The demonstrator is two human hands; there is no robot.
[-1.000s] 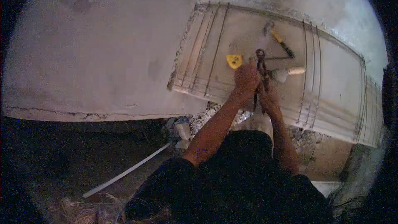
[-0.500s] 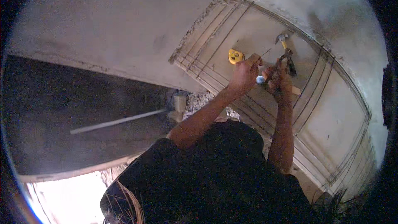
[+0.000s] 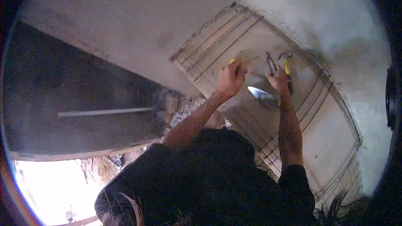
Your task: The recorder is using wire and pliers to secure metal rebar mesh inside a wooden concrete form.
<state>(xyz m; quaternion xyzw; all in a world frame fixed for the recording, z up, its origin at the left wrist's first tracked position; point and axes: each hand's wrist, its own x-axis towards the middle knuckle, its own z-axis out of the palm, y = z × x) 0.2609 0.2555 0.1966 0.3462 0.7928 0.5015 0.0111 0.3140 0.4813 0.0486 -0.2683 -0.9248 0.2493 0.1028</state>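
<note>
Over a rod-lined panel (image 3: 331,142), the right hand (image 3: 278,80) gripped dark pincers (image 3: 271,63) beside a yellow-handled hammer (image 3: 287,65); the left hand (image 3: 231,78) curled at a yellow tape measure (image 3: 233,60), its hold unclear.

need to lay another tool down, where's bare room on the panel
Most room: the pale panel right of the middle rods. Smaller: between left rods and hammer, beyond the left hand. Crowded: around the right hand, pliers, hammer and trowel.

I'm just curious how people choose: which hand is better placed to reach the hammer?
Probably the right hand, close beside the hammer, though it seems to hold pliers. The left hand is farther away, with the right hand in between.
</note>
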